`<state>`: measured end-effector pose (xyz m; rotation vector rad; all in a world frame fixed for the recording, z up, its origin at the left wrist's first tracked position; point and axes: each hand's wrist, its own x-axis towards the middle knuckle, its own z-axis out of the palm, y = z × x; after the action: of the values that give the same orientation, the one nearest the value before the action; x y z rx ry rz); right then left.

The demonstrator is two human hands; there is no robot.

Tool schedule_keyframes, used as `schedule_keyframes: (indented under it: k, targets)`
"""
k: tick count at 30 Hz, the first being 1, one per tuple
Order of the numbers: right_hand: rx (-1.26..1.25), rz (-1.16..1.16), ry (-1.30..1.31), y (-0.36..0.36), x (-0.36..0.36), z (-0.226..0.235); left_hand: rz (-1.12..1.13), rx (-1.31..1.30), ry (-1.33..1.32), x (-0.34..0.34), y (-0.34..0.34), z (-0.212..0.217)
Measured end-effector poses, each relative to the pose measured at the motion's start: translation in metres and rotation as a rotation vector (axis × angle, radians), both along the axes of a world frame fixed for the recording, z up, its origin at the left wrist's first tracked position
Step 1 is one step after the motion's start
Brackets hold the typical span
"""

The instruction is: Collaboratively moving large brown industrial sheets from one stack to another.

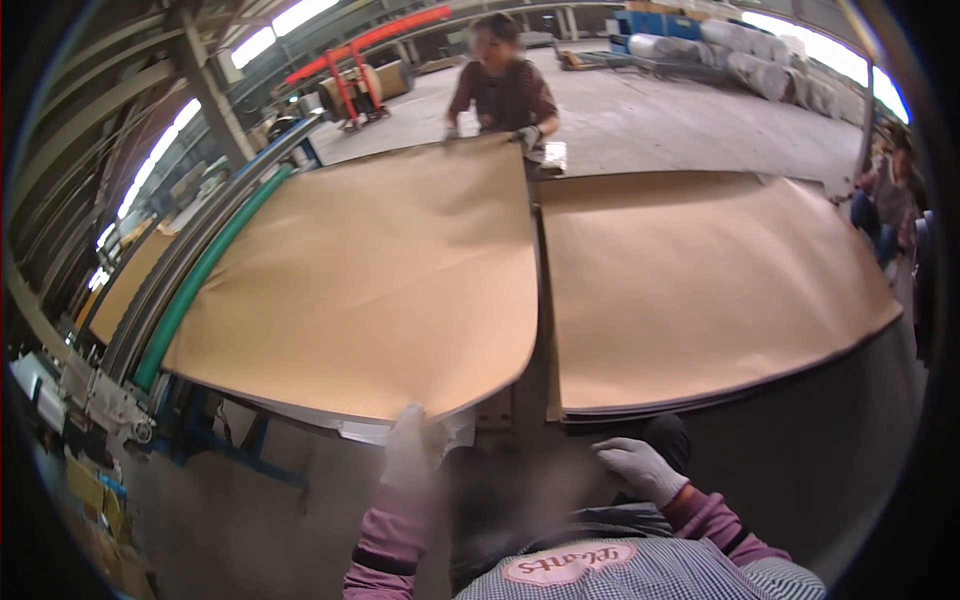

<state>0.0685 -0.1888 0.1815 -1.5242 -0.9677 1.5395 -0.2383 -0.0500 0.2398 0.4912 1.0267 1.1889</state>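
Note:
A large brown paper-like sheet lies at the left, its front corner curving downward. My left hand, in a pale glove and slightly blurred, is closed on the near edge of this sheet, thumb on top. My right hand, also gloved, hangs near my knee below the right-hand stack, apart from it. Its fingers look loosely bent, and nothing shows in them. The second stack of brown sheets lies at the right, dark layers visible under its front edge. Across the left sheet, a co-worker's gloved hands are at its far edge.
A machine with a green roller runs along the left side of the sheet. A narrow dark gap separates the two stacks. Behind the co-worker stand a red frame and wrapped rolls. Another person is at far right.

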Motion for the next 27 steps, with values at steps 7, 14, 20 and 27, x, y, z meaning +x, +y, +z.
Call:
schedule_keyframes:
  k: [7, 14, 20, 27]
  targets:
    - [0.189, 0.050, -0.192, 0.020, -0.040, 0.014, -0.131, -0.053, -0.030, 0.071, -0.017, -0.015]
    - [0.404, -0.105, -0.120, 0.072, -0.084, -0.068, -0.465, 0.020, -0.072, 0.120, -0.040, -0.036]
    - [0.437, -0.084, -0.461, 0.043, -0.048, 0.003, -0.399, 0.176, 0.399, 0.150, -0.048, -0.075]
    - [0.635, -0.065, -1.443, 0.031, 0.040, -0.016, -0.496, -0.003, -0.131, 0.151, -0.044, -0.099]
